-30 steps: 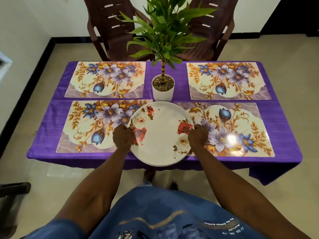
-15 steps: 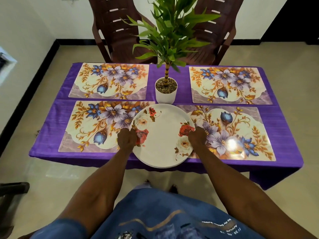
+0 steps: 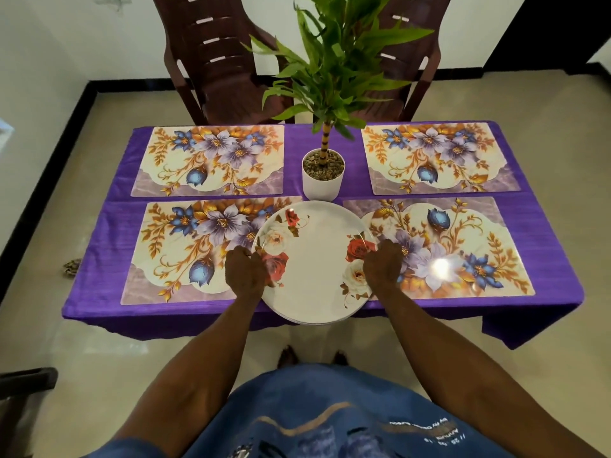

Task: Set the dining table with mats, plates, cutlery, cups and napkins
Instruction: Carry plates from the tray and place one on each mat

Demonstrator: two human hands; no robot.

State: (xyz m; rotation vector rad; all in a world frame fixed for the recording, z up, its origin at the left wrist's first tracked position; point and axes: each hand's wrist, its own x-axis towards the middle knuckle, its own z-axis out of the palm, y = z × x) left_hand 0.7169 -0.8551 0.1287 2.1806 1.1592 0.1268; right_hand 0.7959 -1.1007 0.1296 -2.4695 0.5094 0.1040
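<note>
Pale glossy floor tiles [image 3: 99, 358] with a black skirting line surround a rectangular dining table draped in a purple cloth [image 3: 545, 233]. Four floral placemats with blue and lilac flowers and gold leaves lie on it: the far-left mat [image 3: 211, 160], the far-right mat [image 3: 436, 158], the near-left mat [image 3: 195, 249] and the near-right mat [image 3: 459, 249]. Between the two far mats stands a white round pot [image 3: 323, 185] filled with pebbles, holding a leafy green plant [image 3: 334, 61] on a banded stem. Two dark brown plastic chairs sit behind the table, the left chair [image 3: 211, 54] and the right chair [image 3: 416, 54].

At the near edge, between the two near mats and overlapping both, is a stack of round white plates with red and cream roses [image 3: 314, 259]; several rims show at its near side, which juts out past the table edge. The left hand [image 3: 246, 272] grips the stack's left rim, fingers curled round it. The right hand [image 3: 383, 267] grips the right rim in the same way. Whether the stack rests on the cloth or is held just above it cannot be told. A blue printed garment [image 3: 314, 421] fills the bottom of the view, with two feet showing just above it.
</note>
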